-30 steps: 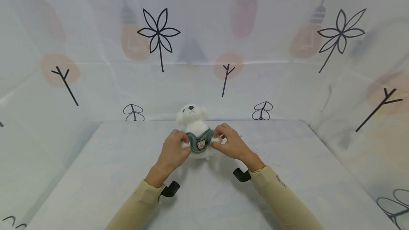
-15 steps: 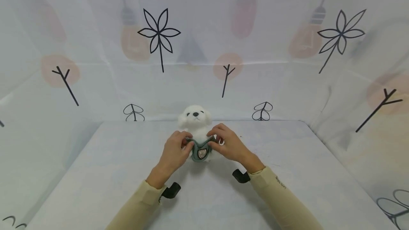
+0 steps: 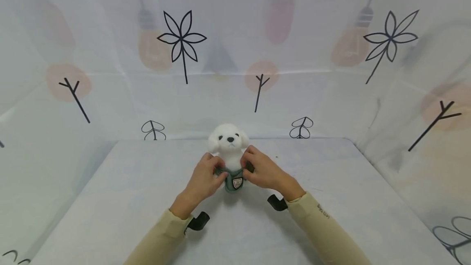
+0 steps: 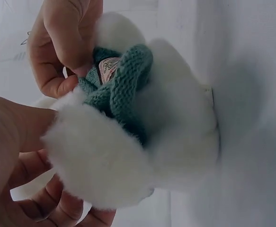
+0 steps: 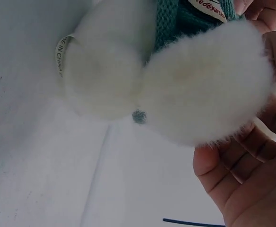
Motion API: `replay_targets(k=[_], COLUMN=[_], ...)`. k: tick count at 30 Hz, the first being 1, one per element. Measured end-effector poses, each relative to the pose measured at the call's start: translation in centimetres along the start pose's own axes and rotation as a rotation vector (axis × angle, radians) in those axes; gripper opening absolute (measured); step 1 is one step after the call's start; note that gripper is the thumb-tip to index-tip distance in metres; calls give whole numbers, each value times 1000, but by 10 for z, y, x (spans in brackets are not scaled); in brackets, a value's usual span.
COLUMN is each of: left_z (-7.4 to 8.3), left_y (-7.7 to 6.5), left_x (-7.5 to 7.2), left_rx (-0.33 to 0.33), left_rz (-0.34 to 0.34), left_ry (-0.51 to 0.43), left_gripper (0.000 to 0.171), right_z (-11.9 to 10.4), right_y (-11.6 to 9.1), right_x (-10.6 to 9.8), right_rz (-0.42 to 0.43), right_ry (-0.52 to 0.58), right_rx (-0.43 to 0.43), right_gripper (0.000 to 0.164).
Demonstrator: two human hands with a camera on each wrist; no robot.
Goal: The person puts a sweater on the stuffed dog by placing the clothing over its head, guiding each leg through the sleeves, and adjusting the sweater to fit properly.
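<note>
A white plush dog is just below the centre of the head view, upright and facing the camera, with its head overlapping the far edge of the surface. A green knitted vest wraps its lower body, and a shield-shaped badge sits on the front, low in the middle of the frame. In the right wrist view, red lettering shows on the badge near the top edge, and a white sewn-in label stands out at the dog's side, upper left. The left hand, left of centre, has its grip curled round one fluffy forelimb, fingertips by the vest's upper edge. The right hand, right of centre, likewise grasps the other forelimb; how much knit either grip takes in cannot be told. Pale yellow sleeves run to the bottom of the frame, each with a black wrist mount at the cuff. Behind, a white backdrop fills the upper frame, printed with black-outlined flowers, twigs and faded light bulbs.
</note>
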State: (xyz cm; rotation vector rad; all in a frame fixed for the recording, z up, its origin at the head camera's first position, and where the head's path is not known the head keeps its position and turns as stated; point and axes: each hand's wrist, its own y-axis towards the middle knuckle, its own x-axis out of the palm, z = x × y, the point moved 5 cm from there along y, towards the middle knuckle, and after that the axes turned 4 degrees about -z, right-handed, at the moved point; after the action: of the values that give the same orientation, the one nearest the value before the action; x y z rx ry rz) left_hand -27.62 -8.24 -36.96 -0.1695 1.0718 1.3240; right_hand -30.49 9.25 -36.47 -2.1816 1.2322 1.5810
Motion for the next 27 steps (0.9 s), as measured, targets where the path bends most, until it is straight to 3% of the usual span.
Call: replay_targets(k=[9,21,24,27], left_z=[3,5,5,3], left_y=[0,1,0,0], left_x=[2,1,-1,-1], left_rx=[47,169,153,92], left_rz=[14,123,131,102], left_ry=[25,32,15,-13], left_gripper=[20,15,17,15], right_z=[2,4,3,4], right_y=[-1,-3,-2,-1], right_x=[1,-7,-7,-6], right_rz=[35,35,37,30], right_ry=[-30,13,18,24], right_rx=[3,-4,-22,-36], right_gripper=[11,9,7,5])
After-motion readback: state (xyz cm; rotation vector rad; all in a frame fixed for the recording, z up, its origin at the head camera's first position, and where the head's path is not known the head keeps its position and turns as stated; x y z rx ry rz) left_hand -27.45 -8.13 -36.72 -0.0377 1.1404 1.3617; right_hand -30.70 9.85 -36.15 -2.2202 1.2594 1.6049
